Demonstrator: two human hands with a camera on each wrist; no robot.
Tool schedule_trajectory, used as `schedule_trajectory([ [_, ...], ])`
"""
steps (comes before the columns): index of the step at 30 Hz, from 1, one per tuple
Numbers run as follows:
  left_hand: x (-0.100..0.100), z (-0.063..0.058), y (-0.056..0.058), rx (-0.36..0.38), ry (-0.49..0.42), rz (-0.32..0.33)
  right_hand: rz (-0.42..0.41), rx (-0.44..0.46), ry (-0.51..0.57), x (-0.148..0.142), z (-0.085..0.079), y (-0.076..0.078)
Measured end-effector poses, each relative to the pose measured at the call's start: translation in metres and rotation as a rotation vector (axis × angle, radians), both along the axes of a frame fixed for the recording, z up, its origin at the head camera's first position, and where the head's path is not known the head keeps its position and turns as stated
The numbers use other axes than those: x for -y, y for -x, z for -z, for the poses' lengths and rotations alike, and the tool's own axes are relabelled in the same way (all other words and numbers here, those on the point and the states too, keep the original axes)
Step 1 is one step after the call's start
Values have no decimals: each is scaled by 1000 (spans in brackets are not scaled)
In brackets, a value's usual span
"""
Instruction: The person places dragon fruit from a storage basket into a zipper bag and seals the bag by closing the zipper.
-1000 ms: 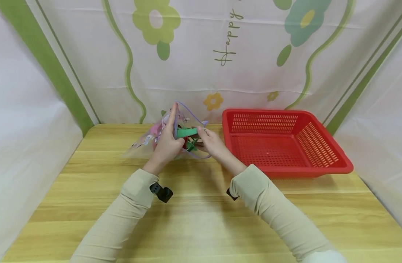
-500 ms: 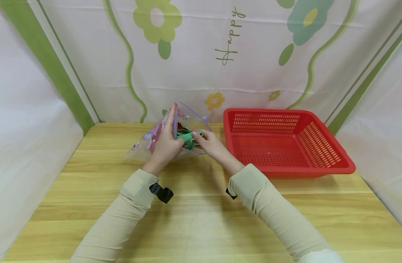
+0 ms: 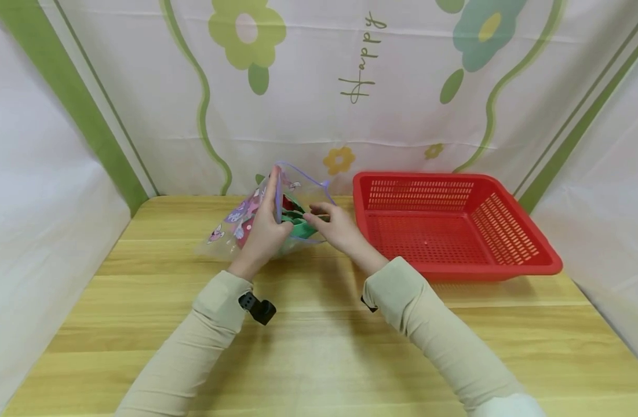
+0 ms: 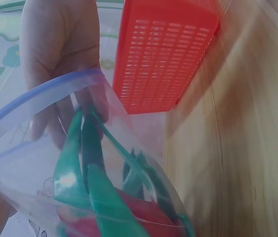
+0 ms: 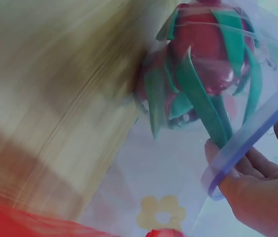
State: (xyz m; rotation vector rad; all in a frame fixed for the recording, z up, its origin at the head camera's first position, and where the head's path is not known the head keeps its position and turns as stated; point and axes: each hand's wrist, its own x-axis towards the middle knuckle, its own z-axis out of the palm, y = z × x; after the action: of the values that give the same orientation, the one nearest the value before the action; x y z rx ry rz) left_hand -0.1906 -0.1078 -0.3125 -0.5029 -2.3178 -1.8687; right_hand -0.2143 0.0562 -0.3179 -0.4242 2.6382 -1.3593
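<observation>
Your left hand (image 3: 260,233) pinches the clear bag (image 3: 222,237), left of the red basket (image 3: 454,269); your right hand (image 3: 341,229) touches green leaves (image 5: 202,98), whether its fingers grip unclear.

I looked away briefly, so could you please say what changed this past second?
On the right hand, the thumb moved slightly left and nearer the person; the broad green leaf, first pinched under it, now lies on its near side. Whether the grip holds anything is unclear. Unchanged: the left hand holding the clear printed plastic bag, the red plastic basket.
</observation>
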Motion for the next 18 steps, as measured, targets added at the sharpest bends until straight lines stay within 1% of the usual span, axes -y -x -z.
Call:
schedule_trajectory([
  [6, -2, -1, 0, 6, -3, -12, 56, -80, 31, -13, -9, -1],
  [9, -3, -1, 0, 13, -21, -10, 95, -98, 41, -19, -13, -2],
  [12, -3, 0, 0, 27, -47, -9, 129, -84, 41, -24, -16, -3],
  [15, -3, 1, 0, 33, -73, -13, 158, -70, 15, -27, -16, -3],
  [18, -3, 1, 0, 34, -91, -18, 173, -16, -1, -30, -14, -1],
])
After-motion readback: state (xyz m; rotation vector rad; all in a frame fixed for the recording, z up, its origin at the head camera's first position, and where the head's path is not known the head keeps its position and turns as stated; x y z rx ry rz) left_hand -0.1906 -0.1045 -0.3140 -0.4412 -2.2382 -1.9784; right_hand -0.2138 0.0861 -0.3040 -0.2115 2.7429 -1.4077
